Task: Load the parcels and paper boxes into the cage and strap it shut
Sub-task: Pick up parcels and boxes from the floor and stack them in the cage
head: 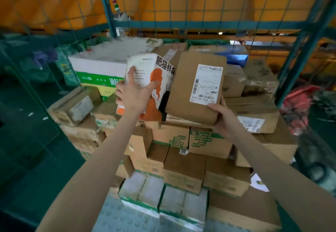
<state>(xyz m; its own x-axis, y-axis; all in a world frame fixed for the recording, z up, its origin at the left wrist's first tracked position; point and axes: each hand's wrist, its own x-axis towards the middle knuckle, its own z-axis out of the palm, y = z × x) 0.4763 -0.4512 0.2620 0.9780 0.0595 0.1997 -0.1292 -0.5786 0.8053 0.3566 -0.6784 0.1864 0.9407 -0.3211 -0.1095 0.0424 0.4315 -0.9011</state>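
A white-and-orange box (145, 78) and a brown labelled parcel (196, 89) sit side by side at the top of the heap. Our left hand (134, 95) is clamped around the box, and our right hand (221, 117) grips the parcel's lower corner. Beneath them, stacked cartons (209, 140) already fill much of the blue mesh cage (107, 13). We judge loading well advanced: these two are not yet placed, and no strap is visible.
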